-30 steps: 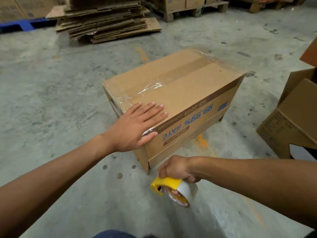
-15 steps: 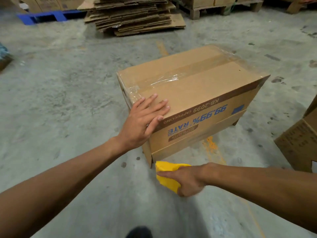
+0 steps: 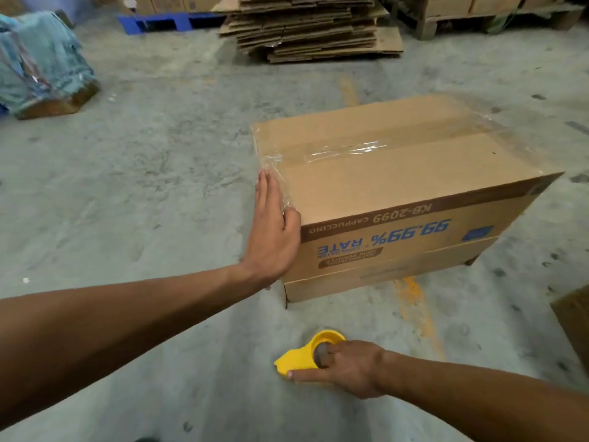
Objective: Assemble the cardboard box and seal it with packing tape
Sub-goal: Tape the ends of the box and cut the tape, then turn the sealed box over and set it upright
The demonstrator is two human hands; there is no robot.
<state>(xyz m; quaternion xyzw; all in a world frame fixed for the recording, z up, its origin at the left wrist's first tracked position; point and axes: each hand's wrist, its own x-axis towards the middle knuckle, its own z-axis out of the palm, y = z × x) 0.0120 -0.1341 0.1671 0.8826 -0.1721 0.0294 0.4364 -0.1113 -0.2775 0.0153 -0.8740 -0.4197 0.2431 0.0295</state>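
cardboard box (image 3: pixel 398 186), a closed rectangular carton of plain brown corrugated board, standing on the rough grey concrete floor (image 3: pixel 143 186) in the middle of the head view. clear glossy packing tape (image 3: pixel 347 149) runs along the seam of its top flaps, wrinkled and catching the light near the left end, and folds over both short edges. the near long face bears a dark brown band and blue print, upside down to the viewer: "kb-2099 cappuccino" and "99.99% rate". left hand (image 3: pixel 272 231): flat, fingers straight and together, palm pressed against the short left end of the box over the folded-down tape, thumb lying at the near corner. right hand (image 3: pixel 347 366): low and near, well apart from the box, fingers curled round a yellow tape dispenser (image 3: pixel 306 354) of smooth moulded plastic, with a round ring at the top and a tapering pointed snout toward the left; index finger stretched along its lower edge. the roll itself is hidden. at the far edge: a ragged stack of flattened cardboard sheets (image 3: pixel 309 30), a blue pallet (image 3: pixel 153 22), a wooden pallet (image 3: pixel 478 17) bearing cartons. far left: a bundle of pale blue cloth (image 3: pixel 44 65), partly wrapped in clear film. right edge: a corner of another brown carton (image 3: pixel 573 327).
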